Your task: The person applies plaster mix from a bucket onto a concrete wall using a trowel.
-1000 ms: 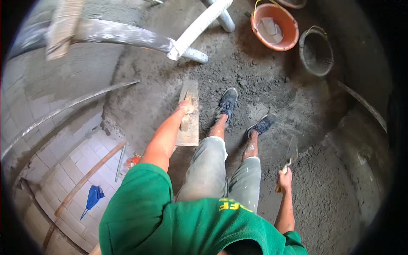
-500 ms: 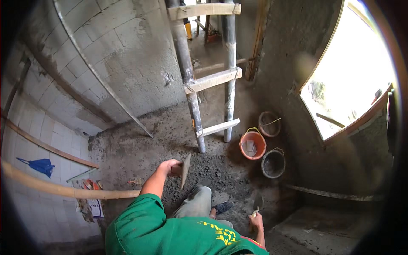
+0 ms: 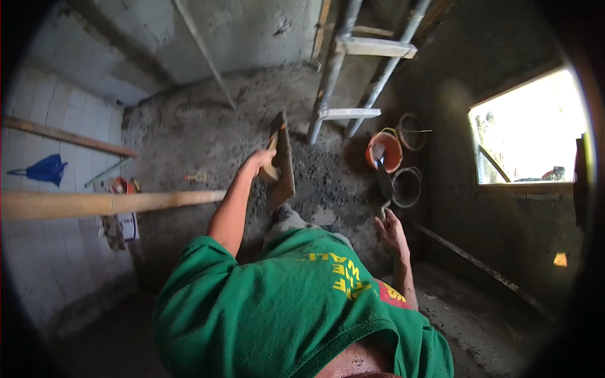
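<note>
My left hand [image 3: 257,161] is closed around the wooden handle of a plastering float [image 3: 285,165]. Its long flat board is tilted up on edge, clear of the floor. In my right hand [image 3: 393,232] is the handle of a trowel [image 3: 384,183], its dark blade pointing away from me. The blade overlaps the rims of an orange bucket [image 3: 394,154] and a black bucket [image 3: 407,188] from this angle; whether it touches either I cannot tell. Something pale lies inside the orange bucket. Dark loose mortar [image 3: 315,173] is spread over the floor between my hands.
A ladder [image 3: 368,47] stands ahead, with another round container [image 3: 412,131] beyond the buckets. A bamboo pole [image 3: 113,205] crosses at left. A slanted bar [image 3: 205,53] leans at the far wall. A blue bag [image 3: 47,170] is at left, and a bright window [image 3: 529,129] opens at right.
The view has tilted and shifted. My right hand has moved forward with the trowel, toward the buckets. My left hand still holds the float, now turned so its handle shows.
</note>
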Tool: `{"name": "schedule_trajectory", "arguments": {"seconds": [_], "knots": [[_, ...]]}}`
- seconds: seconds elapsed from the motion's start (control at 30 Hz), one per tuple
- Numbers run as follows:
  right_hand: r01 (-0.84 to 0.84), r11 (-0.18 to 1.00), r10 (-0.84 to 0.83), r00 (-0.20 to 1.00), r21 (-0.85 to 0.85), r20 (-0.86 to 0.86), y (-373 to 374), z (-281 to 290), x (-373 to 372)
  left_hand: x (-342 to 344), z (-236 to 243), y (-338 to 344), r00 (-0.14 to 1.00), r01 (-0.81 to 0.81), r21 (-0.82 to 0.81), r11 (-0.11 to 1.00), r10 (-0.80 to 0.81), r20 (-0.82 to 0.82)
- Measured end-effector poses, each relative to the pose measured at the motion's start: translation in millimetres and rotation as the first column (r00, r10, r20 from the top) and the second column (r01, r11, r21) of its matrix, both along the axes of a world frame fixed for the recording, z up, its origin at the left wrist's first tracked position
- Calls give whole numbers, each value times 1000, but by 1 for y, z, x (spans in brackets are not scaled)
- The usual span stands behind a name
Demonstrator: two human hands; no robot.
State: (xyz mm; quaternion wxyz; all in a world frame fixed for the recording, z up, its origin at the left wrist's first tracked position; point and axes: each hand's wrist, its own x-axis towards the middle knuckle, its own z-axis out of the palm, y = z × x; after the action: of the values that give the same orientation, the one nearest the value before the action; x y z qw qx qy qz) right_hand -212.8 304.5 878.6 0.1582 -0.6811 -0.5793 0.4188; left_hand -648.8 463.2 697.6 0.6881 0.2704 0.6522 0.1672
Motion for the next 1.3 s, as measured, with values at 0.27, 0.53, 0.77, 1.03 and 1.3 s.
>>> {"name": "schedule_trajectory", "arguments": {"seconds": [0.27, 0.53, 0.77, 1.03, 1.3], "knots": [[-671, 737, 672, 740, 78, 18, 27, 40, -147, -68, 102, -21, 984, -134, 24, 991, 130, 124], [-690, 722, 668, 676, -51, 312, 122, 4, -202, -104, 140, -110, 893, 209, 151, 966, -125, -432], [-938, 337, 933, 322, -78, 161, 62, -21, -212, -116, 156, -161, 760, 305, 14, 952, -234, -606], [-730, 684, 680, 627, -20, 381, 152, -75, -227, -137, 217, -255, 634, 406, -3, 914, -284, -719], [-924, 150, 579, 371, 352, 726, 71, -121, -298, -124, 215, -283, 630, 399, 123, 909, -174, -757]]}}
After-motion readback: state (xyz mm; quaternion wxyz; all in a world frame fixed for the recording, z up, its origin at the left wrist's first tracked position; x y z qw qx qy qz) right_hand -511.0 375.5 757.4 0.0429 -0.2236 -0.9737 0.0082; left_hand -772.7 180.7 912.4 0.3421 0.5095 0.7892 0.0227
